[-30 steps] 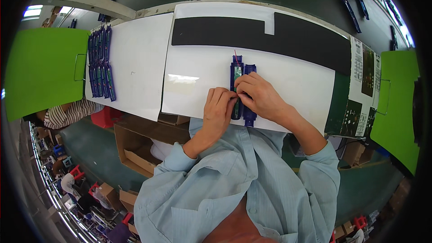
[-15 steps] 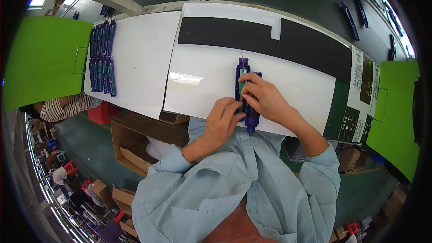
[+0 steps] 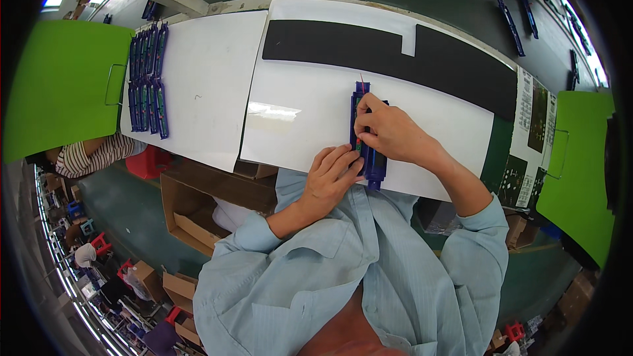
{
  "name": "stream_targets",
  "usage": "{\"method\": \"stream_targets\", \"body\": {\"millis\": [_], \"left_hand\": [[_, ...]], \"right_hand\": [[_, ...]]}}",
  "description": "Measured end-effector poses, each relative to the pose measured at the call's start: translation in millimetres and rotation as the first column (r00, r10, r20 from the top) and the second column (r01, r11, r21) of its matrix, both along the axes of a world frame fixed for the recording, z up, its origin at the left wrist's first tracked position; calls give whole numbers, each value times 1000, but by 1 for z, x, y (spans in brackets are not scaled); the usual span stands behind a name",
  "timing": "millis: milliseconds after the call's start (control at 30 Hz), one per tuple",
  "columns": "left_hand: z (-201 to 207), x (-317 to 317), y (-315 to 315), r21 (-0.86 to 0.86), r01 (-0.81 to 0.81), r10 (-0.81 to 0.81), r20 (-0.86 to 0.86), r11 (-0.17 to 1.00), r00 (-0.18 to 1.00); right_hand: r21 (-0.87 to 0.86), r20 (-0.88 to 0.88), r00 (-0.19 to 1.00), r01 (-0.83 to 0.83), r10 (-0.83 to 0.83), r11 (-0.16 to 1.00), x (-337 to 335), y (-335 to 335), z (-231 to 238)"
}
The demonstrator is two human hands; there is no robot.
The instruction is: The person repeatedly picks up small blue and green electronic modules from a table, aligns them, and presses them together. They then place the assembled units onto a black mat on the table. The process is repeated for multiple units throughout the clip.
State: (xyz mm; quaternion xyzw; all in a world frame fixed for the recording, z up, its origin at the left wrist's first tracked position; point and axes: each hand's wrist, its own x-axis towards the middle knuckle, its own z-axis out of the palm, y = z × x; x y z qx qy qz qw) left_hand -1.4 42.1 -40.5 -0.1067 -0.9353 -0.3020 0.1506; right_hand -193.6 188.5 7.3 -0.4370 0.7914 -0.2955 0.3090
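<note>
A long blue plastic housing (image 3: pixel 376 170) lies lengthwise before me on the white work surface, made of two long parts side by side. Set in its left part is a narrow green circuit board (image 3: pixel 359 146), and a thin red wire (image 3: pixel 362 80) sticks out at the far end. My left hand (image 3: pixel 330 175) grips the near left side of the housing, fingers close together. Over the middle of the board, my right hand (image 3: pixel 395 133) is closed in a pinch; its fingers hide whatever is between them.
Several similar blue housings (image 3: pixel 148 79) stand in two rows on the white sheet at left. A black strip (image 3: pixel 330 43) crosses the far side of the surface. Green panels (image 3: pixel 66 86) flank both ends. Below left sits an open cardboard box (image 3: pixel 191 204); a person in a striped sleeve (image 3: pixel 92 156) is beyond it.
The right hand has shifted slightly right and nearer, its pinch staying over the board. The left fingers have closed up against the housing, which appears a little further right.
</note>
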Motion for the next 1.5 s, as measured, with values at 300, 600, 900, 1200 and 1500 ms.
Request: {"method": "stream_targets", "body": {"millis": [300,600,900,1200,1500], "left_hand": [[2,-3,-1,-5,21,-21,-18,1000,1000],[5,-7,-5,-52,55,-56,-6,997,998],[8,-6,-4,-98,13,-11,29,995,1000],[12,-8,-13,-49,91,-86,98,995,991],[32,-24,-8,-68,126,-110,206,990,972]], "right_hand": [[-18,-79,996,44,-45,999,10,3,-2],[-157,-234,970,-102,63,982,16,7,-6],[-227,-277,953,-189,123,955,18,13,-10],[-124,69,838,545,-541,829,40,57,3],[6,36,888,459,-459,888,85,61,-15]]}}
